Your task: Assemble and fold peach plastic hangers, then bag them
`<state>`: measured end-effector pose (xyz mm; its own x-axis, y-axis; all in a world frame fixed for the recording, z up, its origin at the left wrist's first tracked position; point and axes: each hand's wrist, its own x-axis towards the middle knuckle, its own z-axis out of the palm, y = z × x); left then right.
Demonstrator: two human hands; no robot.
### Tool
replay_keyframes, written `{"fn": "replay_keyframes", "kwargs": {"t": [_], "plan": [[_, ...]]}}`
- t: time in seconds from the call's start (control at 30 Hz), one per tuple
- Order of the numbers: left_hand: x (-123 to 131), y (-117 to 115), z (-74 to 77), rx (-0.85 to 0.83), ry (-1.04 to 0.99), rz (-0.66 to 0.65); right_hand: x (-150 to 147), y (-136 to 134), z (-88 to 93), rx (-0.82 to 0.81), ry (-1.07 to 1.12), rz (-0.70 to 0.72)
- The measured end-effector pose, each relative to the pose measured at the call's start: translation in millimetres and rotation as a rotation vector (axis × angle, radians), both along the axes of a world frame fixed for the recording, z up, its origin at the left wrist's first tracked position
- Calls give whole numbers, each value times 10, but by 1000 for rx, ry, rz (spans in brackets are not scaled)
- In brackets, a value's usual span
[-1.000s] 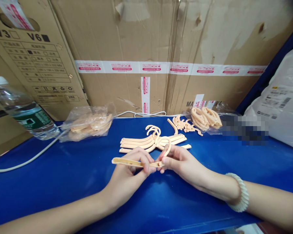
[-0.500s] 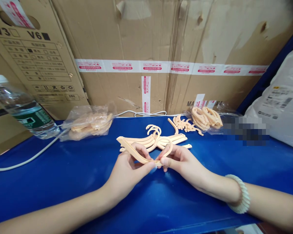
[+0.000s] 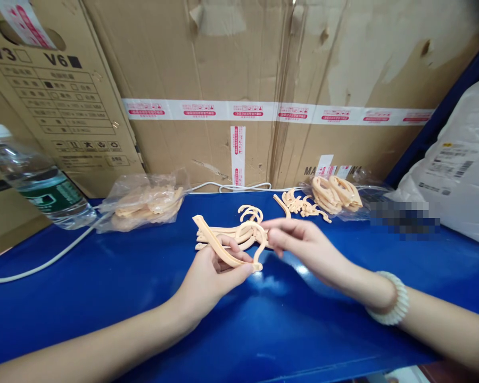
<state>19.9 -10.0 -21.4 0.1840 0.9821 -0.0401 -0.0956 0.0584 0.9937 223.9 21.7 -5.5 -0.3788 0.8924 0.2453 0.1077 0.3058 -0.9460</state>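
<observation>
A peach-coloured plastic hanger arm (image 3: 214, 243) is pinched near its inner end by my left hand (image 3: 213, 274). A curved hook (image 3: 260, 242) stands up from that end, bending over to the left. Just right of the hook, my right hand (image 3: 299, 242) is lifted with its fingers loosely apart, and I see nothing in them. Its index fingertip is close to the hook; whether they touch I cannot tell. Behind my hands lies a pile of assembled-looking hangers (image 3: 207, 233), partly hidden by my right hand and the held piece.
Loose hooks (image 3: 301, 203) and a single hanger arm (image 3: 281, 205) lie at the back right, beside a bag of bundled parts (image 3: 335, 194). Another plastic bag of parts (image 3: 147, 205) and a water bottle (image 3: 50, 183) are on the left. Cardboard boxes (image 3: 207, 69) stand behind the blue tabletop (image 3: 327, 330).
My right hand has let go of the held piece and moved up and right. The hook, which leaned right, now curves over to the left. My left hand keeps its grip.
</observation>
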Motion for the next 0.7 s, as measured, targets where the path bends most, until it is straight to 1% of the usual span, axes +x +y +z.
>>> {"fn": "replay_keyframes", "kwargs": {"t": [0.03, 0.1, 0.13, 0.17, 0.2, 0.27, 0.33, 0.4, 0.57, 0.7], "plan": [[-5, 2, 3, -10, -15, 4, 101, 111, 54, 126, -64, -60], [-19, 7, -1, -20, -42, 5, 334, 377, 142, 467, -300, -145], [-26, 10, -7, -22, -53, 4, 450, 518, 169, 633, -483, -142], [-31, 13, -15, -26, -59, 1, 557, 653, 182, 751, -651, -122], [-35, 16, -21, -31, -60, -1, 647, 775, 182, 811, -780, -74], [-38, 20, -29, -39, -54, -12, 765, 960, 150, 841, -903, 28], [-39, 20, -28, -41, -48, -16, 804, 1061, 101, 829, -931, 88], [-39, 18, -20, -43, -46, -15, 794, 1097, 59, 824, -932, 113], [-38, 11, -4, -54, -64, -23, 744, 1087, 10, 829, -907, 129], [-38, 2, -3, -60, -78, -16, 741, 1048, 7, 843, -853, 63]]}}
